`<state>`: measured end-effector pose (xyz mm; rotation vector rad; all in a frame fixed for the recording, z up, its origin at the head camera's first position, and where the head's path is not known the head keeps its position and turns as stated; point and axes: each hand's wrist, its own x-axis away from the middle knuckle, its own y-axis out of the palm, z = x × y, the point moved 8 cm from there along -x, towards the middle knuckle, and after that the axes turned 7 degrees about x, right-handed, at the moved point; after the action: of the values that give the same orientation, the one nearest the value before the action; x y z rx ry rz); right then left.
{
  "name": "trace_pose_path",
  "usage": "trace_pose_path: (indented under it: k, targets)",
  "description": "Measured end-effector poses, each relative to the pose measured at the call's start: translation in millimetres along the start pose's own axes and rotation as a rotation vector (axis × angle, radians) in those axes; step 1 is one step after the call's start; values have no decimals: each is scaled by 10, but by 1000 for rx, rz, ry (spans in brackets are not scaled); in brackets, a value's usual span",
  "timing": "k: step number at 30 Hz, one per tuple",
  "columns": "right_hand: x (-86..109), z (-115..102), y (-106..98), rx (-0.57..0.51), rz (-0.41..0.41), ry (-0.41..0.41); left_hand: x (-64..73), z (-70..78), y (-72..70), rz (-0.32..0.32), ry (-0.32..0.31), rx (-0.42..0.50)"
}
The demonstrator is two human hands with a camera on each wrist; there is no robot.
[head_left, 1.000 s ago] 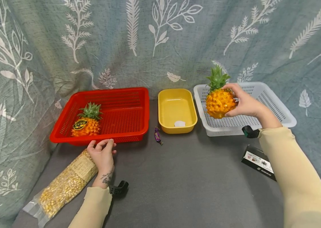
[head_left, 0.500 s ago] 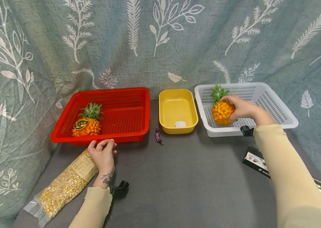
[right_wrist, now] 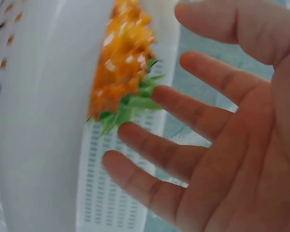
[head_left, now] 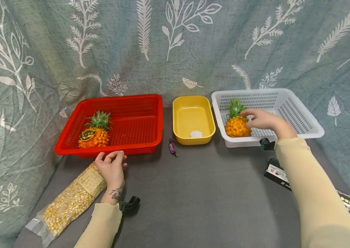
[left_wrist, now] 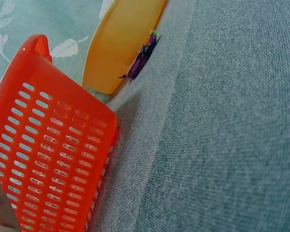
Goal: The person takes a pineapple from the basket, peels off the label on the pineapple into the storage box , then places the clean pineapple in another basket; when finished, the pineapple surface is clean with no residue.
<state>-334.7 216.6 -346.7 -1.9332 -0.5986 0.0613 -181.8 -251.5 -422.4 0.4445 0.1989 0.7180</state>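
Red slotted basket (head_left: 134, 129), white slotted basket (head_left: 299, 107), left hand (head_left: 111, 170) loosely curled at the red front wall, right hand (head_left: 263, 120) with fingers apart, and the pineapple (head_left: 236, 127) lies in the white basket's near-left corner!

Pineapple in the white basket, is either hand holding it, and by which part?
Neither hand holds that pineapple: the right hand is beside it, fingers spread, gripping neither its body nor its leafy crown.
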Motion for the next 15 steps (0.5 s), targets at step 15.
trace_pose_path:
  k: [15]
  targets:
    - [386, -483, -172, -332, 507, -129, 2, -14, -14, -17, -3, -6]
